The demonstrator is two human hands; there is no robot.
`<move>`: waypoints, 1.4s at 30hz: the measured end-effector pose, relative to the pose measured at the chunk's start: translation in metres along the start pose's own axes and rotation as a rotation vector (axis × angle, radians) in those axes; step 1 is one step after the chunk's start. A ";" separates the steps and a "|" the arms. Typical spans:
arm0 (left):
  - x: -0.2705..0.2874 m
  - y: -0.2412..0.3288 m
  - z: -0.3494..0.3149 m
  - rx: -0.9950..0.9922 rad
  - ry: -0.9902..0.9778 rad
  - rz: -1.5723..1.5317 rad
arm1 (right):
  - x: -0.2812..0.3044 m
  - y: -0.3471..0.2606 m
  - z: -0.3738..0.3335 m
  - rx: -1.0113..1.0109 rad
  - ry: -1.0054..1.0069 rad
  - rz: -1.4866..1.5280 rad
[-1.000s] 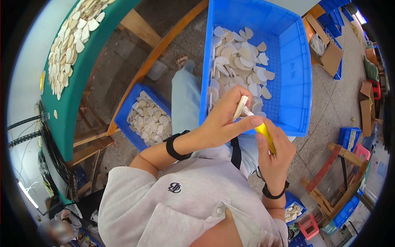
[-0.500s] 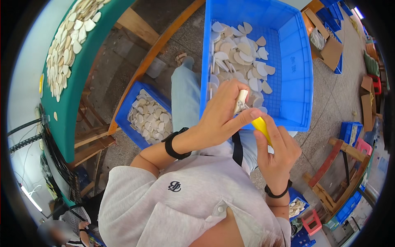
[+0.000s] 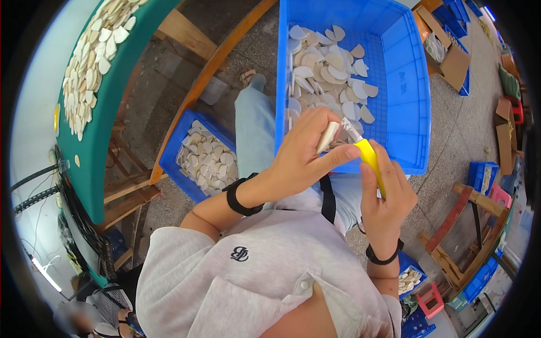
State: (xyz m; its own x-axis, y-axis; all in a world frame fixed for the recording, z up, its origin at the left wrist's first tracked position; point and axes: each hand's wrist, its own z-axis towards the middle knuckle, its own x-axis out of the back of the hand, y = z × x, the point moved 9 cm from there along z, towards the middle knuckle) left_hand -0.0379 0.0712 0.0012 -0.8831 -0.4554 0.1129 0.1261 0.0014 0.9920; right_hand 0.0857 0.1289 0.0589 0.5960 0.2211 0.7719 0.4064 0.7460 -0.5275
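My left hand (image 3: 307, 143) grips a cream-white flat piece (image 3: 328, 137), edge up, between thumb and fingers. In my right hand (image 3: 389, 194) is a yellow-handled tool (image 3: 371, 159) with a thin metal shaft. A whitish clump covers its tip, just right of the piece and apart from it; the clump hides the tip's shape. Both hands are over the near edge of a large blue bin (image 3: 410, 121). Inside it lies a loose heap of white and beige half-round pieces (image 3: 329, 70).
A smaller blue bin (image 3: 171, 160) of similar pieces stands left of my leg. More pieces lie along a green-topped table (image 3: 121, 70) at far left, near a wooden beam (image 3: 225, 48). Cardboard (image 3: 454, 69) and a wooden stool frame (image 3: 448, 225) are at right. Another person (image 3: 107, 307) is at lower left.
The tool's tip has come away from the piece, moving up and right, so more of its shaft and whitish tip shows. My right hand has shifted slightly right; my left still grips the piece.
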 end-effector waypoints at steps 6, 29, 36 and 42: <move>0.001 -0.001 0.000 -0.013 -0.004 -0.089 | -0.004 -0.008 -0.001 0.060 -0.109 0.116; -0.013 -0.019 -0.006 0.238 -0.146 -0.515 | 0.001 0.007 0.001 -0.026 0.042 0.125; -0.016 -0.024 -0.006 0.301 -0.193 -0.680 | -0.001 0.001 0.001 -0.037 -0.074 0.201; -0.008 -0.007 -0.007 0.133 -0.147 -0.338 | -0.002 -0.007 -0.001 0.022 -0.145 0.146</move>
State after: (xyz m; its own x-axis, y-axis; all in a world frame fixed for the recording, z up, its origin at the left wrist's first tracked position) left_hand -0.0290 0.0689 -0.0071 -0.9212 -0.3180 -0.2242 -0.2342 -0.0068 0.9722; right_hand 0.0828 0.1225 0.0606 0.5407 0.4150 0.7317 0.3065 0.7129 -0.6308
